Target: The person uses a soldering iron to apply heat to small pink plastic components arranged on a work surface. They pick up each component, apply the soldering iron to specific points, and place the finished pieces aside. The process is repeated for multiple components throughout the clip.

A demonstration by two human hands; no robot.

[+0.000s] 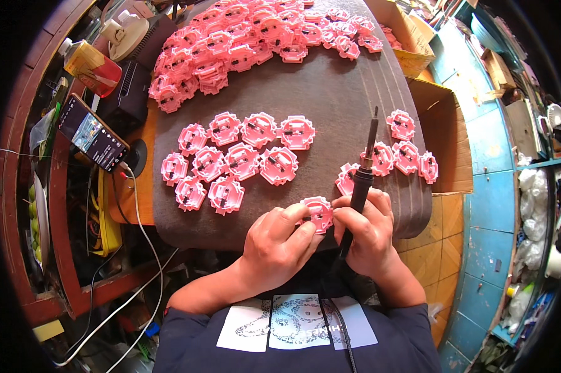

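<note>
Blue cabinet (490, 211) near brown table (336, 90), left hand (275, 241) pinching pink part (319, 213), right hand (370, 231) gripping soldering iron (362, 179)

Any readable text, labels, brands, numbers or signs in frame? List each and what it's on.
Dark navy T-shirt: white lettering on the front print, partly crossed by a thin black cord; wording not copied here.
Yellow-and-red plastic bottle: label print too small.
Black rectangular phone: screen text too small.
Brown cardboard box, upper right: dark marks, too blurred.
Pink, notched plastic piece and black-handled soldering iron: none readable.
</note>
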